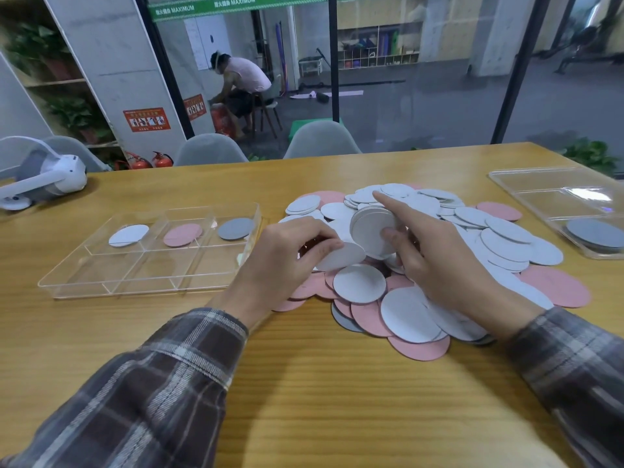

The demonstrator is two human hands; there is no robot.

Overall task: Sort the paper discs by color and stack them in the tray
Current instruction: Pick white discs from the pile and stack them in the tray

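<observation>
While your right hand (449, 265) grips a small stack of white discs (368, 226) on edge between thumb and curled fingers, with the index finger pointing free above it, your left hand (287, 255) pinches a single white disc (344, 258) just beside the stack's lower rim. Both hands are over the loose pile of white, pink and grey discs (506, 238), which spreads under and beyond your right hand.

The step in hand looks like adding that one disc to the stack. Bring it flat against the stack's near face and line up the rims before your left fingers let go. Then let your right thumb clamp it so nothing fans out.

The clear divided tray (135, 285) lies left of your left hand. Three compartments in its back row hold a white disc (129, 235), a pink disc (183, 235) and a grey disc (235, 228); the white one is farthest from your hands. A second clear tray (540, 197), right of your right hand, holds grey discs (596, 234). Everything rests on the wooden desk (304, 383).
</observation>
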